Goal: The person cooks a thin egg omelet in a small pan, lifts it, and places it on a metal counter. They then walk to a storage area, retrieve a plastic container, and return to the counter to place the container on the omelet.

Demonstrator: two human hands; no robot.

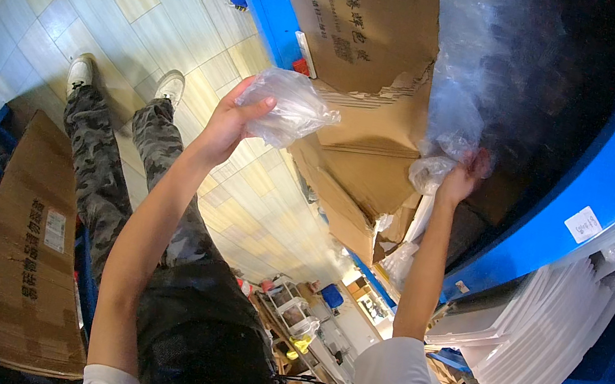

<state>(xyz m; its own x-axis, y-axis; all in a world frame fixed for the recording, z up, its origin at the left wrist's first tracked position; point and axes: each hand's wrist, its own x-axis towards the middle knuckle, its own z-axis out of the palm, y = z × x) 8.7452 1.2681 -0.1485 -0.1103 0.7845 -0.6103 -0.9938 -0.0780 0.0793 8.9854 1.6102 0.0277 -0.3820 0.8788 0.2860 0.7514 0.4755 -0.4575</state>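
Observation:
My left hand (pixel 237 118) holds a crumpled clear plastic bag (pixel 288 108), its thumb across the near side, above the tiled floor and beside a cardboard box. Over on the right, my right hand (pixel 465 173) reaches to the edge of a dark shelf space and is closed on bunched clear plastic (pixel 433 172); its fingers are blurred and partly hidden. More clear plastic film (pixel 461 52) spreads above that hand. The torn, opened cardboard box (pixel 366 171) lies between my hands, with a printed flap (pixel 363 17) standing behind it.
A blue shelf beam (pixel 552 204) curves along the right, with a stack of white foam sheets (pixel 542 332) below it. At lower left a flat cardboard carton (pixel 36 261) stands in a blue frame. A cluttered rack (pixel 319 336) is at bottom centre.

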